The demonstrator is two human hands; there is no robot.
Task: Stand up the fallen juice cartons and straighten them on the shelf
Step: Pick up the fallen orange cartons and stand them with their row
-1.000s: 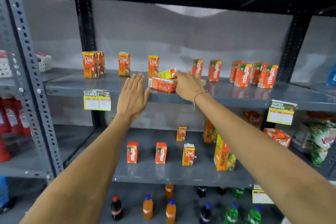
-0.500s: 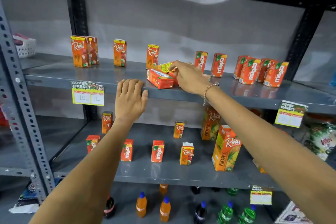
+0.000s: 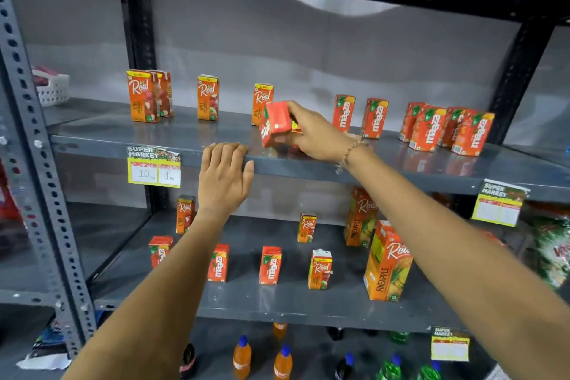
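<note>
My right hand grips a small red Maaza juice carton near the front of the upper grey shelf; the carton is tilted almost upright, its top leaning toward me. A yellow-edged carton peeks out under my fingers; its pose is hidden. My left hand rests on the shelf's front edge, fingers curled over the lip, holding no carton. Upright Real cartons stand to the left, upright Maaza cartons to the right, with a crowded, skewed cluster further right.
The lower shelf holds small Maaza and Real cartons and two tall pineapple cartons. Bottles stand at the bottom. Price tags hang on shelf edges. A perforated grey upright is at the left, a white basket beyond.
My right hand has tipped the red Maaza carton up from lying flat to nearly upright. My left hand has dropped onto the shelf's front edge. The view has come closer.
</note>
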